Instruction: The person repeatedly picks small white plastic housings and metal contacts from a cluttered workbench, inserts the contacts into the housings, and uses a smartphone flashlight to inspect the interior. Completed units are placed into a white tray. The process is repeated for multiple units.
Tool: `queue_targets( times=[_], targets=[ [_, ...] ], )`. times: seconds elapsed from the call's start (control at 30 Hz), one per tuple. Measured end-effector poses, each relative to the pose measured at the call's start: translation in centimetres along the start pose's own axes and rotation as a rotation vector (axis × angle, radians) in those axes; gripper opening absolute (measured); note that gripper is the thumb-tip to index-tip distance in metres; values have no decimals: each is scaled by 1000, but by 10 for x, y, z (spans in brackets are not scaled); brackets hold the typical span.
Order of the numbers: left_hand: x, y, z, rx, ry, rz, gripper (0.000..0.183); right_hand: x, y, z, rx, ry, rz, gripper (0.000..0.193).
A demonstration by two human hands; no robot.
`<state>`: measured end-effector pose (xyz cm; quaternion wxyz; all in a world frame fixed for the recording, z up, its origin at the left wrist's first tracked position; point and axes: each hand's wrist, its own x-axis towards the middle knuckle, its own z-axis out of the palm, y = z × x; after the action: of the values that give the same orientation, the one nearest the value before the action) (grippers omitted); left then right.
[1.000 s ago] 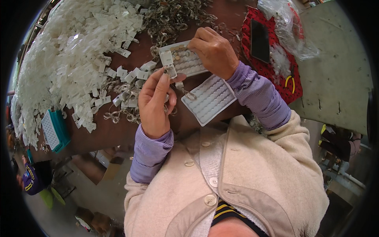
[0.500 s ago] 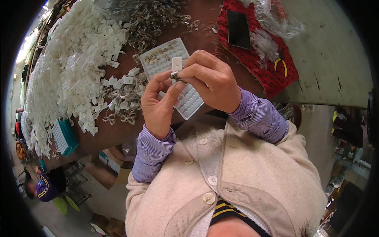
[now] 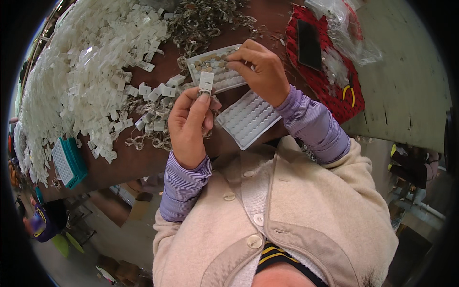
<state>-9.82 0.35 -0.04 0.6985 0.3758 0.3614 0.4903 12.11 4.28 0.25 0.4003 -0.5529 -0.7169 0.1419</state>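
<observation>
My left hand [image 3: 191, 122] is closed on a small white plastic case [image 3: 206, 81], held upright between thumb and fingers, with a metallic bit at its lower end. My right hand [image 3: 260, 67] is over the far white dimpled tray [image 3: 224, 86], thumb and forefinger pinched together at its upper side. Small round discs that look like button cells [image 3: 210, 63] lie in that tray beside the fingertips. Whatever is in the pinch is too small to make out. A second white dimpled tray [image 3: 248, 119] lies nearer to me, below my right hand.
A large heap of white plastic pieces [image 3: 91, 71] covers the table's left. Tangled clear-grey cords [image 3: 201, 24] lie at the back. On the right, a red cloth [image 3: 334, 95] carries a black phone [image 3: 309, 45] and yellow-handled pliers [image 3: 349, 93]. A teal-and-white tray stack [image 3: 69, 162] stands front left.
My right hand has left the white case and moved right to the discs in the far tray. The left hand keeps the case, now more exposed. The whole view has shifted slightly.
</observation>
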Motion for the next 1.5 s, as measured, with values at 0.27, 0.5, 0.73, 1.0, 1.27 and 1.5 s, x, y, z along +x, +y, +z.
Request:
queue_targets(
  times=[0.27, 0.5, 0.73, 1.0, 1.27, 1.5],
  targets=[
    [-1, -3, 5, 108, 43, 39, 21, 0, 5, 12, -161, 25, -299, 12],
    [-8, -3, 32, 288, -18, 69, 29, -37, -32, -26, 181, 162, -291, 17],
    [-25, -2, 49, 252, -124, -35, 30, -59, -42, -41, 141, 248, -331, 22],
    [-29, 1, 41, 171, -166, 3, 30, -64, -54, -26, 233, 336, -243, 24],
    [-34, -4, 33, 281, -128, 22, 24, -75, -59, -20, 203, 298, -221, 19],
    [-26, -6, 44, 350, -118, 88, 24, -83, -61, -42, 186, 230, -292, 33]
  ],
)
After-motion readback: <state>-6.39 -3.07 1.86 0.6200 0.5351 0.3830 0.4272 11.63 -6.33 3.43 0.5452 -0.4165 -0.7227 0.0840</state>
